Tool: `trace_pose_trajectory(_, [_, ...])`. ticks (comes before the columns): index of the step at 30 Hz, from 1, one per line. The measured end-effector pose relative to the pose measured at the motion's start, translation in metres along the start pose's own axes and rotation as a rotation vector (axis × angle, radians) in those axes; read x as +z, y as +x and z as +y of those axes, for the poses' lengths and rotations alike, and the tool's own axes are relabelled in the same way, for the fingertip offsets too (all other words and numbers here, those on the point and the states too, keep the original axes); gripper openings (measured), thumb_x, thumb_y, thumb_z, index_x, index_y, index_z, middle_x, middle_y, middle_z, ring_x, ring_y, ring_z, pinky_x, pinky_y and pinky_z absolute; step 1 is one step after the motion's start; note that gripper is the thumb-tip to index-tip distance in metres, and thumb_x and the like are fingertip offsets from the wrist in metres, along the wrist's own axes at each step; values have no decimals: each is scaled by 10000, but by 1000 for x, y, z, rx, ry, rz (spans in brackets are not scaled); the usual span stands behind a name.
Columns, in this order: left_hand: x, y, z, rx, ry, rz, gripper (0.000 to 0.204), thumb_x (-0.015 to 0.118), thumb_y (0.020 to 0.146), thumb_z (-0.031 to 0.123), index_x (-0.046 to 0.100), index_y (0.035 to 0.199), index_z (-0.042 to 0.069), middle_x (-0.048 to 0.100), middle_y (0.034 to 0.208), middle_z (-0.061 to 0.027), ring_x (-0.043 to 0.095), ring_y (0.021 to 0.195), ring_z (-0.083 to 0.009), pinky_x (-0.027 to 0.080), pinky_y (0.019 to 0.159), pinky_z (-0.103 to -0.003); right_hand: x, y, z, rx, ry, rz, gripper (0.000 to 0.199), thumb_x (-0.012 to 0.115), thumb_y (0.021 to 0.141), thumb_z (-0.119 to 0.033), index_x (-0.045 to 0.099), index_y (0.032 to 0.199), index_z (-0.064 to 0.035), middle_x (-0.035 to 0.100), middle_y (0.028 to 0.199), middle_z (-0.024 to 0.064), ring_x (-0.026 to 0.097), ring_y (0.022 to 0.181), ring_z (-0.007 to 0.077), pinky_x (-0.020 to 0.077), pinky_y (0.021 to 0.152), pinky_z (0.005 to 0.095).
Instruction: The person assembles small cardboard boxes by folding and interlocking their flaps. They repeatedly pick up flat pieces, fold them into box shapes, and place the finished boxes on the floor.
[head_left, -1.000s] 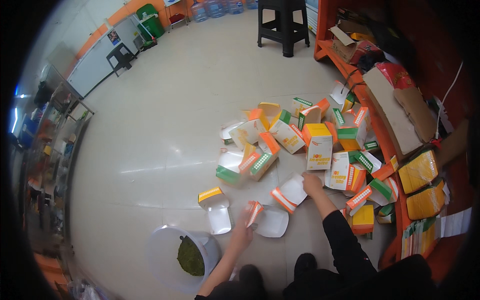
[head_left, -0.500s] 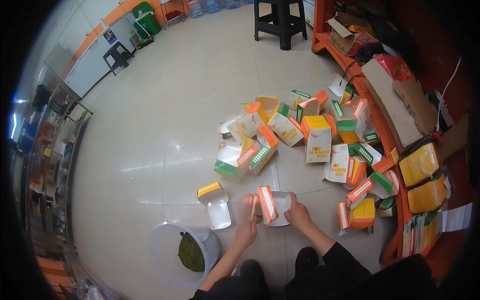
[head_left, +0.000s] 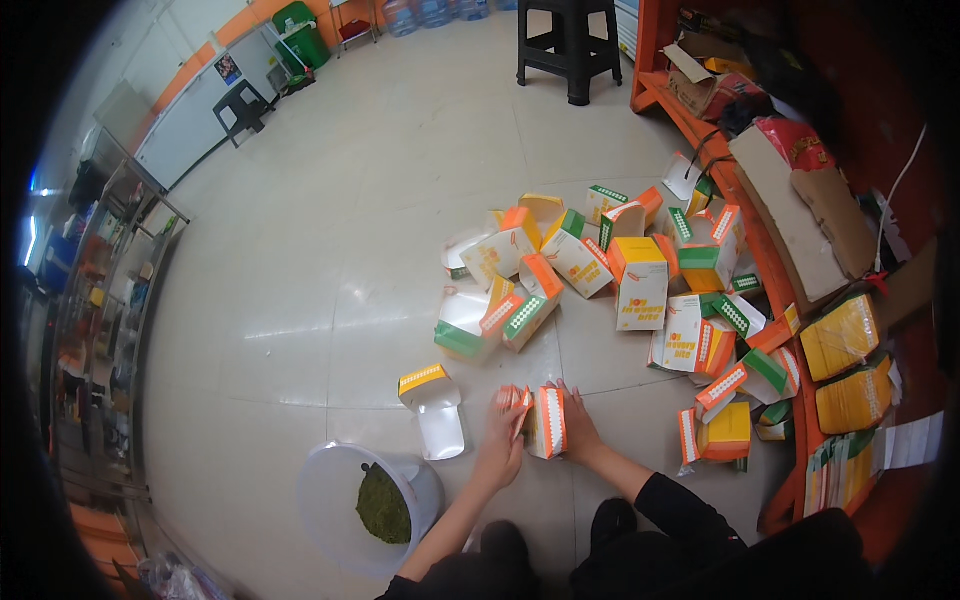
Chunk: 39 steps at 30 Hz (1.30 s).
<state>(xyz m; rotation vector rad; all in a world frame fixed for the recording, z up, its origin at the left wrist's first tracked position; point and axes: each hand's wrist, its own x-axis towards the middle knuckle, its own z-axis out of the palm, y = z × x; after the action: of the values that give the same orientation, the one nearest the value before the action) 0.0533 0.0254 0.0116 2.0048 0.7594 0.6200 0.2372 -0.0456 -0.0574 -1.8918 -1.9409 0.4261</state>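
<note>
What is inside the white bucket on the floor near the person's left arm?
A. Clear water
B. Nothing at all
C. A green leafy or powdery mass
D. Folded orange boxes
C: the white bucket beside the left hand holds a dark green mass, with no boxes or water visible inside it.

Right hand (head_left: 578, 432) back from the pile, now with left hand (head_left: 500, 440) around the orange-and-white carton (head_left: 545, 422), upright.
</note>
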Motion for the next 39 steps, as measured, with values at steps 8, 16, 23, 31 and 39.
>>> trace_pose_trajectory(8, [-3, -3, 12, 81, 43, -14, 908, 818, 739, 286, 316, 1470, 92, 212, 1543, -283, 249, 1435, -458, 295, 1145, -495, 29, 15, -17, 112, -351, -59, 777, 618, 846, -395, 333, 1487, -62, 312, 1520, 215, 204, 1437, 425, 250, 1120, 558])
trace_pose_trajectory(16, [-15, -1, 1, -112, -103, -14, 948, 749, 730, 144, 238, 1526, 92, 458, 1413, -242, 497, 1283, -368, 449, 1030, -422, -12, -4, 9, 314, 316, -55, 574, 725, 741, -178, 556, 1281, -87, 571, 1272, 125, 623, 1063, 268, 510, 861, 392])
trace_pose_trajectory(23, [-44, 22, 7, -100, -19, -371, 777, 675, 764, 51, 368, 1477, 73, 539, 1368, -186, 556, 1225, -343, 460, 1017, -400, -97, 44, 24, -37, 694, -248, 669, 874, 599, -127, 649, 1229, -145, 674, 1134, 82, 672, 933, 220, 562, 775, 309])
trace_pose_trajectory(31, [-33, 27, 16, -88, -48, -393, 700, 629, 818, -11, 395, 1467, 104, 560, 1345, -196, 621, 1121, -355, 518, 928, -409, -61, 67, 20, -164, 147, -260, 527, 858, 625, -270, 698, 1118, -173, 686, 988, 65, 666, 707, 229, 539, 676, 372])
trace_pose_trajectory(39, [-16, 8, 19, -70, 231, -157, 631, 609, 826, 12, 447, 1427, 113, 563, 1337, -188, 583, 1166, -363, 484, 961, -421, -1, -53, -72, 411, 10, 80, 1263, 870, 517, -557, 270, 1457, 34, 275, 1486, 240, 274, 1372, 404, 256, 1103, 522])
